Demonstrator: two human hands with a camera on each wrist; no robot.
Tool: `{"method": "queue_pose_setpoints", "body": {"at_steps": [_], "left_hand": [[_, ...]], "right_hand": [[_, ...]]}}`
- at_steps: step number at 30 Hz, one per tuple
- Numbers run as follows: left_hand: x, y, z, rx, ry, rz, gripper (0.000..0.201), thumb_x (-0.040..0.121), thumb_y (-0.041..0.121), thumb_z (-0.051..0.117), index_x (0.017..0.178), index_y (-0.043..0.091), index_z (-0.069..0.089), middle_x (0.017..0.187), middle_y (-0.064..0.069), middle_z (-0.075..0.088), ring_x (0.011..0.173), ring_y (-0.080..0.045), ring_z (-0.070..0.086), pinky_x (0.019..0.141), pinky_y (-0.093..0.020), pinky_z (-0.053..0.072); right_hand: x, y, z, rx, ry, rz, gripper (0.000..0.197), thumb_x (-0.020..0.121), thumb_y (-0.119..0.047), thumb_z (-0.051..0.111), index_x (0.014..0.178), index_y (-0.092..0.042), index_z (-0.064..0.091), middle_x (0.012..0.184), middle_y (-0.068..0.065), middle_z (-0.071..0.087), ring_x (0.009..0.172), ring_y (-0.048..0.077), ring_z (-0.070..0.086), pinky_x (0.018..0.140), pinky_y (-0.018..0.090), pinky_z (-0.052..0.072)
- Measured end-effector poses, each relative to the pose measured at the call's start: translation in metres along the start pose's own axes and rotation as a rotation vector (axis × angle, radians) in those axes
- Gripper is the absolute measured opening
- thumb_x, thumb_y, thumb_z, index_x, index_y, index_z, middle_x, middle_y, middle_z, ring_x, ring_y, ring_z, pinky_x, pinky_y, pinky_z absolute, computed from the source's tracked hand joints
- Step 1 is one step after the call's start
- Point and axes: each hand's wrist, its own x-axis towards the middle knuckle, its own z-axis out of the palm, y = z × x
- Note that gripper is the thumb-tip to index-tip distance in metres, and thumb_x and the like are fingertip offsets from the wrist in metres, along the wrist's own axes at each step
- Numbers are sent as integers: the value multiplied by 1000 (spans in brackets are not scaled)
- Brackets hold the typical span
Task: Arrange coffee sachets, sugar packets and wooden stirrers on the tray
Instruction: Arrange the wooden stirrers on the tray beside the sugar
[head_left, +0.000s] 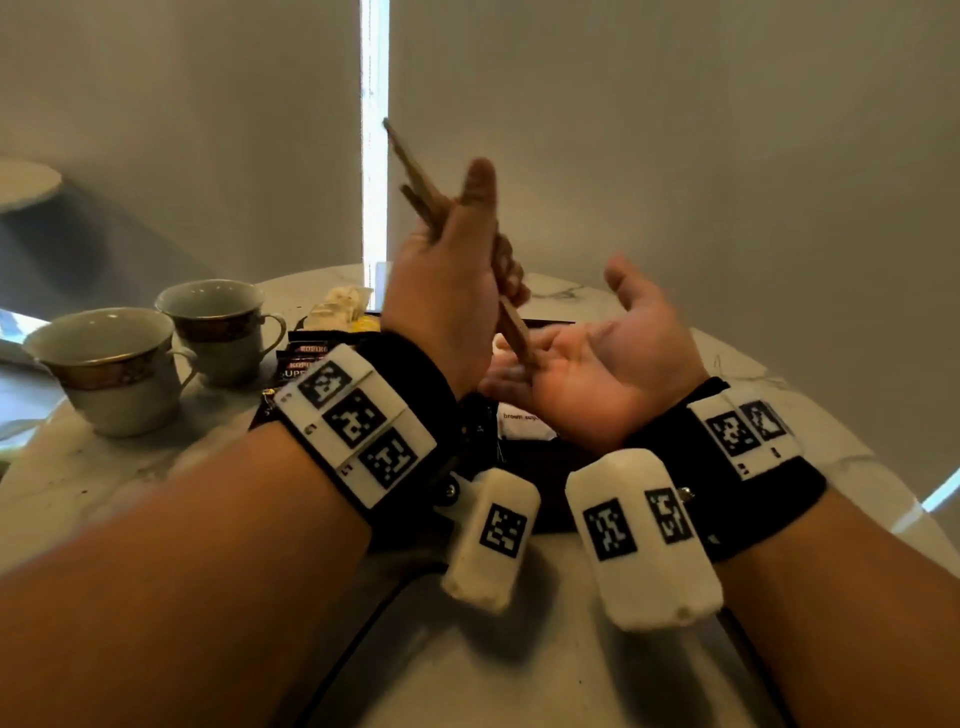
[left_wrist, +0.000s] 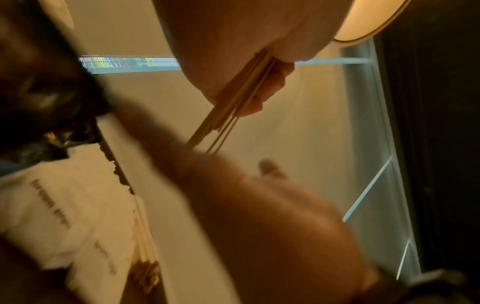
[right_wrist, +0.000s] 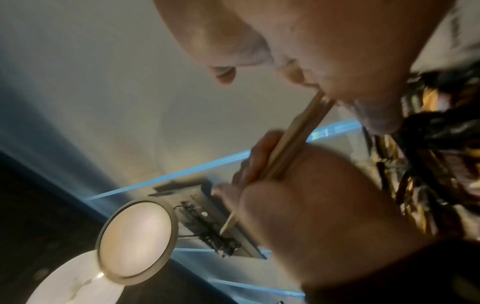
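Observation:
My left hand (head_left: 447, 270) grips a bundle of wooden stirrers (head_left: 421, 187) and holds them nearly upright above the dark tray (head_left: 545, 462). Their lower ends stand on the palm of my right hand (head_left: 587, 374), which lies open and palm up. The left wrist view shows the stirrers (left_wrist: 233, 107) fanning out below my curled fingers (left_wrist: 272, 82). White brown-sugar packets (head_left: 519, 423) lie on the tray under my hands. Dark coffee sachets (head_left: 304, 358) lie behind my left wrist. In the right wrist view the stirrers (right_wrist: 293, 139) meet my right palm (right_wrist: 337, 61).
Two empty cups (head_left: 109, 364) (head_left: 218, 322) stand at the left on the round marble table (head_left: 519, 675). A pale crumpled wrapper (head_left: 340, 304) lies behind the sachets. More stirrers (left_wrist: 145, 246) seem to lie beside the sugar packets (left_wrist: 64, 216).

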Motion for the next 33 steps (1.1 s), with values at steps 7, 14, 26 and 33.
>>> {"method": "queue_pose_setpoints", "body": {"at_steps": [7, 14, 26, 33], "left_hand": [[-1, -9, 2, 21, -41, -42, 43, 96, 50, 61, 67, 20, 54, 61, 1, 51, 62, -17, 56, 87, -50, 57], [-3, -9, 9, -11, -45, -56, 38, 97, 45, 62, 72, 19, 49, 61, 2, 45, 58, -15, 48, 66, -37, 52], [-6, 17, -2, 1039, -444, -98, 38, 98, 49, 57, 75, 20, 54, 51, 9, 43, 40, -5, 37, 38, -17, 38], [-8, 20, 1, 1225, -522, -17, 27, 93, 52, 61, 100, 26, 58, 75, 5, 59, 54, -2, 52, 46, -13, 42]], "right_hand": [[0, -6, -6, -135, 47, -77, 115, 83, -82, 38, 133, 21, 42, 135, 46, 45, 129, 58, 44, 114, 58, 34], [-4, 0, 2, -9, -53, -155, 108, 83, -80, 40, 142, 11, 41, 139, 29, 50, 133, 47, 47, 114, 58, 33], [-21, -19, -1, -862, 327, -574, 58, 82, -68, 57, 108, -17, 64, 85, 1, 58, 75, 17, 52, 63, 30, 43], [-22, -15, 2, -896, 257, -658, 13, 95, -22, 64, 90, -13, 56, 64, 2, 58, 56, 17, 49, 51, 28, 41]]}}
